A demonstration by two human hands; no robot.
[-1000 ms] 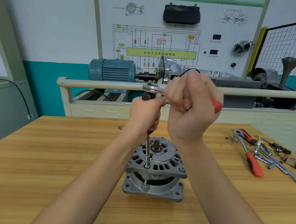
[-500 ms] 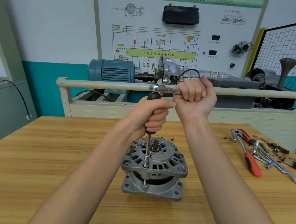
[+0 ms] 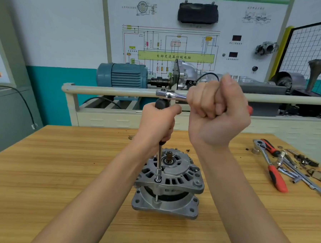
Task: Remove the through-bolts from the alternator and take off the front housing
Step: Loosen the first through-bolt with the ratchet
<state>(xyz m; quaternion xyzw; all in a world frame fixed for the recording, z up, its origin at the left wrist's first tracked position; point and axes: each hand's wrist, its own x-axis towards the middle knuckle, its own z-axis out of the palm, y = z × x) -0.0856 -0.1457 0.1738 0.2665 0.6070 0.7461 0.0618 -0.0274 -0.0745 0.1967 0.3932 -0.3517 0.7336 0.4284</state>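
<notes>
A grey alternator [image 3: 168, 185] stands upright on the wooden table [image 3: 60, 172], shaft end up. A long socket extension [image 3: 159, 162] rises vertically from a through-bolt [image 3: 158, 180] at the left front of the upper housing. My left hand [image 3: 157, 125] grips the extension's black handle. A chrome ratchet [image 3: 169, 95] sits on top of the handle. My right hand [image 3: 218, 111] grips the ratchet's handle, whose red end shows past my fist. The bolt's shank is visible in the gap between the two housings.
Loose tools lie at the table's right: a red-handled ratchet [image 3: 272, 170], chrome bars and small parts [image 3: 300, 166]. Behind the table runs a beige rail [image 3: 111, 91], with a blue motor [image 3: 123, 74] and a wiring display board [image 3: 179, 38].
My right hand has swung the ratchet handle away and back towards me, turning it on the extension. My left hand has stayed on the black handle and the alternator has rocked slightly.
</notes>
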